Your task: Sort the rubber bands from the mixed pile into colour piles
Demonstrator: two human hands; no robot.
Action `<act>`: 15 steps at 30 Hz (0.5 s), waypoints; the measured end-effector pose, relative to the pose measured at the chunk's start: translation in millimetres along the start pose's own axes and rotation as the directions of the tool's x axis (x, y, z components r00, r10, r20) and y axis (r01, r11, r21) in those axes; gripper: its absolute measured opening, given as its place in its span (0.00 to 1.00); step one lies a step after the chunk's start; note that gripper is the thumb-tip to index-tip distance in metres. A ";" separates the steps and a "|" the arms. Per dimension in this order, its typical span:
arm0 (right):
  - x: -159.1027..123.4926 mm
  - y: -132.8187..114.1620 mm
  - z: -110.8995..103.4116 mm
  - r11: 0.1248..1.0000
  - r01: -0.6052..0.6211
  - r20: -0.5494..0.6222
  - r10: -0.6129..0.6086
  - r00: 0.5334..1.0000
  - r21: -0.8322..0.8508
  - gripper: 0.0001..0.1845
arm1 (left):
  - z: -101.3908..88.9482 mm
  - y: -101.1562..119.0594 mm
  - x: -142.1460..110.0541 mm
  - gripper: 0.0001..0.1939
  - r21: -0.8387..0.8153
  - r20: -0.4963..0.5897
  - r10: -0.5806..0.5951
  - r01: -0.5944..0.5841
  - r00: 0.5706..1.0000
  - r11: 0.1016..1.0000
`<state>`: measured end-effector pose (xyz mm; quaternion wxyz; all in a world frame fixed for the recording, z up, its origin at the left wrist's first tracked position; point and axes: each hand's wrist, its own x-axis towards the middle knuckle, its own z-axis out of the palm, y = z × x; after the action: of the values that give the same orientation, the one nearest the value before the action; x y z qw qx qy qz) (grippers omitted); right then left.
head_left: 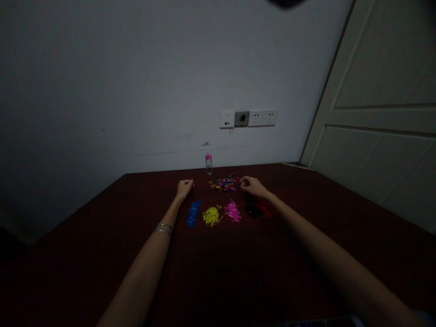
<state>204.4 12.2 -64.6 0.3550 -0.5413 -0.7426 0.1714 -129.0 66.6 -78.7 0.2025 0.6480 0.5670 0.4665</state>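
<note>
Coloured strips (223,183) lie in a mixed heap toward the far side of the dark red tabletop (204,268). Left hand (185,187): curled, left of the heap; whether it grips anything cannot be told. Right hand (251,185): fingers bent, just beside the heap's right edge; grasp likewise cannot be determined. Nearer, left to right: blue pile (193,214), yellow pile (211,216), pink pile (233,211), black pile (252,210), poorly lit red pile (267,210). Clear bottle (209,166), pink-topped, stands upright behind the heap.
</note>
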 end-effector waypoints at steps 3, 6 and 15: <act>11.9 -5.5 14.9 0.999 0.018 0.049 -0.016 0.999 -0.048 0.13 | -0.1 -0.7 -0.2 0.17 -0.013 0.005 -0.002 0.002 1.000 1.000; 17.4 -7.1 23.7 0.991 -0.009 0.093 0.021 0.995 -0.130 0.13 | 0.4 -2.5 1.0 0.17 -0.019 0.012 0.001 -0.001 1.000 1.000; 14.5 -8.5 28.0 0.977 0.010 0.095 0.010 0.995 -0.214 0.10 | 1.7 -3.6 1.6 0.17 -0.015 0.004 -0.005 0.006 1.000 1.000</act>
<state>176.2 26.2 -73.5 0.2587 -0.5675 -0.7730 0.1163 -129.7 69.6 -81.8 0.2100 0.6459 0.5648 0.4687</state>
